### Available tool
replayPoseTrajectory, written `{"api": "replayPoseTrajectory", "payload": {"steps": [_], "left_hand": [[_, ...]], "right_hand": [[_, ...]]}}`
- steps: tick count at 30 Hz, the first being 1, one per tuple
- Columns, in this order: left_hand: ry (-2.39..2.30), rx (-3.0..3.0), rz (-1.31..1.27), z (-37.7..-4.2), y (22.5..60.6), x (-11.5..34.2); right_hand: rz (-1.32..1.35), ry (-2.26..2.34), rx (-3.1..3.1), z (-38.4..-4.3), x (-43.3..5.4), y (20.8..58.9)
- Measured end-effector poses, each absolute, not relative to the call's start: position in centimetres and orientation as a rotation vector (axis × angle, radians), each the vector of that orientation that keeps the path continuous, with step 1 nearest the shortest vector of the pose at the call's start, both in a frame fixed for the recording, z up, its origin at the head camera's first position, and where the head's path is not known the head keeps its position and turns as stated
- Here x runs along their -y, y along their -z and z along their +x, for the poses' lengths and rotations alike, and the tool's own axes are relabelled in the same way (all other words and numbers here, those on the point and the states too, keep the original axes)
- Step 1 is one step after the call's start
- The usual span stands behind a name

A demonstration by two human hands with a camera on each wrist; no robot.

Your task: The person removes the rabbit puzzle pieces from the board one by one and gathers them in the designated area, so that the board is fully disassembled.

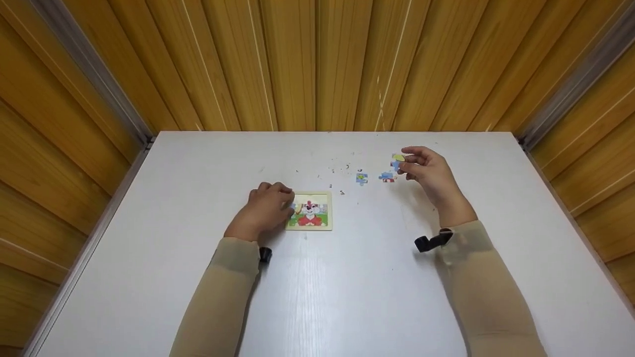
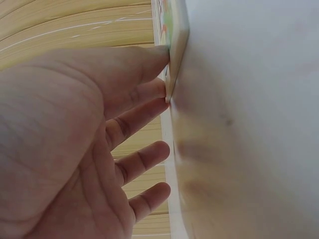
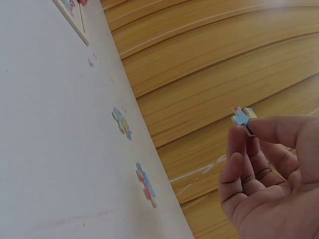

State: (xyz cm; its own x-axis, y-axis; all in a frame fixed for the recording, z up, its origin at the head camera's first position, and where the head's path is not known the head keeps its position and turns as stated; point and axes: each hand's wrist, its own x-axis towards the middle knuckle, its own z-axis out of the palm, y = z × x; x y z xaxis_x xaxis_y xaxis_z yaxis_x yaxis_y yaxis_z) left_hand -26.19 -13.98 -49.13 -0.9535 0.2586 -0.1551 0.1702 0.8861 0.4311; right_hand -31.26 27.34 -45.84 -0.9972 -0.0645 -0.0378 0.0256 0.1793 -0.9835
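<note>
My left hand (image 1: 268, 208) is at the left side of a square wooden puzzle tray (image 1: 330, 210), with the thumb and first fingers holding its edge by the corner. The other fingers stay apart from the tray in the left wrist view. A cartoon animal in red, on green, fills the lower part of the tray; the top strip is bare. Raised over the table at the right, my right hand (image 1: 429, 171) pinches a blue and yellow puzzle piece (image 3: 241, 117) between thumb and fingers. Just below it lies a blue and red piece (image 1: 387, 177), and left of that a blue and green piece (image 1: 361, 178).
Small dark crumbs (image 1: 342, 192) are scattered on the white table (image 1: 357, 277) behind and beside the tray. Yellow wood-patterned panels (image 1: 317, 64) rise along the table's back and sides. A black wrist mount (image 1: 431, 241) sticks out from the right sleeve.
</note>
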Motion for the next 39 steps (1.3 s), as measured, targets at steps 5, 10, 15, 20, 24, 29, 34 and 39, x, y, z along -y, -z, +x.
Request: {"api": "replayPoseTrajectory", "payload": {"steps": [5, 10, 15, 20, 24, 29, 34, 39], "left_hand": [[-0.593, -2.857, 0.356, -26.2, 49.1, 14.0], [-0.579, -2.860, 0.357, -26.1, 49.0, 14.2], [-0.558, -2.869, 0.367, -26.4, 49.0, 14.1], [-0.582, -2.862, 0.339, -26.3, 49.0, 14.0], [-0.596, -2.855, 0.311, -26.2, 49.2, 14.0], [-0.594, -2.854, 0.319, -26.3, 49.2, 13.9], [-0.569, -2.861, 0.388, -26.5, 48.9, 14.1], [-0.562, -2.865, 0.422, -26.5, 48.7, 14.1]], "right_hand": [[0.098, 1.983, -2.358, -32.0, -28.7, 47.1], [0.233, 1.869, -2.437, -32.4, -29.3, 47.8], [0.310, 1.729, -2.547, -32.8, -29.8, 48.3], [0.304, 1.666, -2.648, -32.8, -29.9, 49.0], [0.324, 1.564, -2.721, -32.7, -30.0, 49.3], [0.345, 1.395, -2.817, -32.6, -30.3, 49.7], [0.365, 1.327, -2.874, -32.6, -30.5, 49.8], [0.383, 1.299, -2.872, -32.7, -30.3, 49.7]]}}
